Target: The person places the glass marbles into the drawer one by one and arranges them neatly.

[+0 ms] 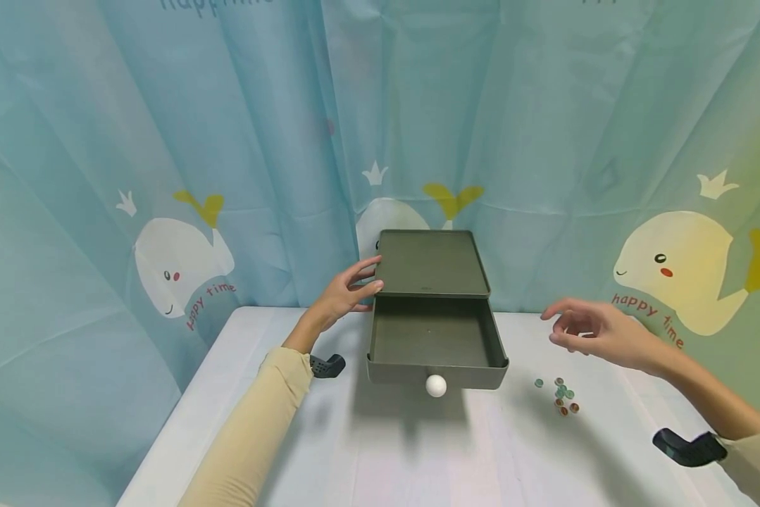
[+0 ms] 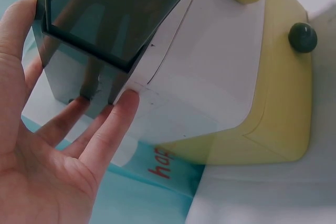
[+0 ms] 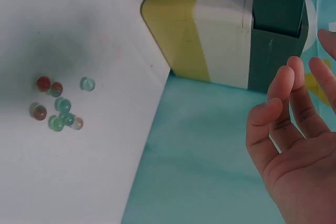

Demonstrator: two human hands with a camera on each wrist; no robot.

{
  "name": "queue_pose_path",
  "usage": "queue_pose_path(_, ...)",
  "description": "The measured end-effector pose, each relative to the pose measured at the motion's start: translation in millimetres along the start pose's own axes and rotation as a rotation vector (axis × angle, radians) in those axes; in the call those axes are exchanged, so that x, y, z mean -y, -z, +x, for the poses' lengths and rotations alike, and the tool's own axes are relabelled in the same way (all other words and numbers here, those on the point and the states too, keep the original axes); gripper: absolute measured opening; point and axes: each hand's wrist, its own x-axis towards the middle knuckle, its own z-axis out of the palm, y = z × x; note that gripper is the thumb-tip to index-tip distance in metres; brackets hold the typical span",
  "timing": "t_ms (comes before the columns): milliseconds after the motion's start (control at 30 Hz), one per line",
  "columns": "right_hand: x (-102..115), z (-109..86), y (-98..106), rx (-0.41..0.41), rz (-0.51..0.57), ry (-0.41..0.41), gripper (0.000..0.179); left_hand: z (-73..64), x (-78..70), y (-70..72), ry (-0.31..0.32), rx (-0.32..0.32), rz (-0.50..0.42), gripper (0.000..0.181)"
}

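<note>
A: Where's your cabinet (image 1: 433, 262), and how does it point?

B: Mid-desk (image 1: 513, 458), upright, front toward you. Green tier on top, white tier (image 2: 210, 56) below, yellow tier (image 2: 283, 108) lowest; the stack runs vertically. You can't be sure height is the long axis; foreshortening hides it. The green drawer (image 1: 399, 373) juts your way, its white knob (image 1: 436, 386) square to you.

A: Your hands?

B: Left hand (image 1: 341, 296) at the cabinet's left side, near the top. Fingers spread and mostly straight, tips against the wall; thumb by the inner end of the drawer's left rim. You grip nothing there. Right hand (image 1: 598, 332) raised in the air to the right, well apart from the cabinet. Fingers loosely bent, thumb apart from them, nothing held.

A: What else lies around you?

B: Marbles (image 1: 560, 393) on the desk, right of the drawer: green and reddish, loosely bunched, one green one set off toward the drawer. Whale-print curtain (image 1: 544, 105) hangs just behind the desk.

A: In your way?

B: The jutting drawer fills the space before the cabinet's front. The cabinet itself stands between your left hand and the marbles.
</note>
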Motion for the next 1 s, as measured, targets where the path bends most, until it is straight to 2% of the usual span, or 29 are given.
queue_pose_path(433, -21, -12.6, -6, -0.008, -0.019, -0.065, 0.027, -1.5, 1.3, -1.3, 0.007, -0.004, 0.002, 0.06)
queue_pose_path(800, -53, -25.8, -17, -0.048, -0.058, -0.003, 0.031, -0.5, 2.3, 0.0, 0.002, 0.001, -0.01, 0.059)
queue_pose_path(1000, -72, -35.4, -20, -0.07, -0.054, -0.005, 0.03, 0.7, 1.5, 0.7, 0.007, -0.001, -0.015, 0.06)
